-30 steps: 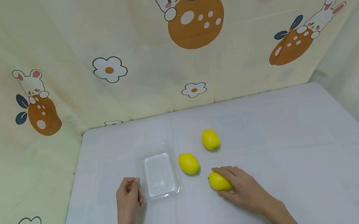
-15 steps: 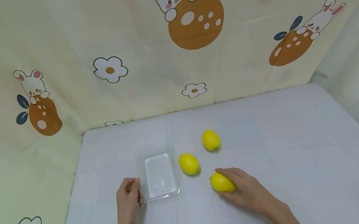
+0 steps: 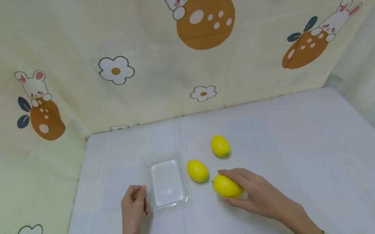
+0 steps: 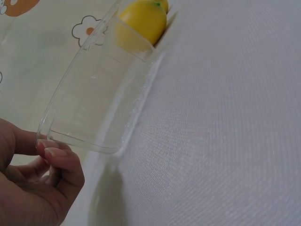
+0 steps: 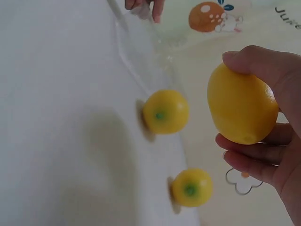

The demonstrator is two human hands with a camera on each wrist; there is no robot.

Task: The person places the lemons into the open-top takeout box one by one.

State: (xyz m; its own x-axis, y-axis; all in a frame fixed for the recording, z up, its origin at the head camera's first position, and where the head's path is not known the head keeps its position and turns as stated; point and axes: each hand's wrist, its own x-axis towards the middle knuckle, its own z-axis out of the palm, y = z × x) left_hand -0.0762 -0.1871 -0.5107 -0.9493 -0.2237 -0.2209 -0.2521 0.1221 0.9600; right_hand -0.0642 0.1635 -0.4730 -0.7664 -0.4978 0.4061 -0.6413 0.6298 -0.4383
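Note:
My right hand (image 3: 255, 191) grips a yellow lemon (image 3: 227, 185) between thumb and fingers. In the right wrist view this lemon (image 5: 242, 103) is raised off the white tabletop, where a shadow falls. My left hand (image 3: 135, 205) pinches the rim of a clear plastic container (image 3: 166, 183) at its near left side. The left wrist view shows thumb and fingertips on that rim, and the container (image 4: 94, 99) standing open-topped with nothing in it. A second lemon (image 3: 197, 171) lies just right of the container, and a third lemon (image 3: 220, 146) lies farther back.
A white cloth covers the table (image 3: 291, 149). Behind it and along both sides hangs a pale curtain (image 3: 142, 29) printed with rabbits, oranges and flowers. Black wrist mounts show at the bottom edge of the head view.
My right hand has lifted the lemon from the table and shifted it slightly left and away from me. The left hand, the container and the other two lemons keep their places.

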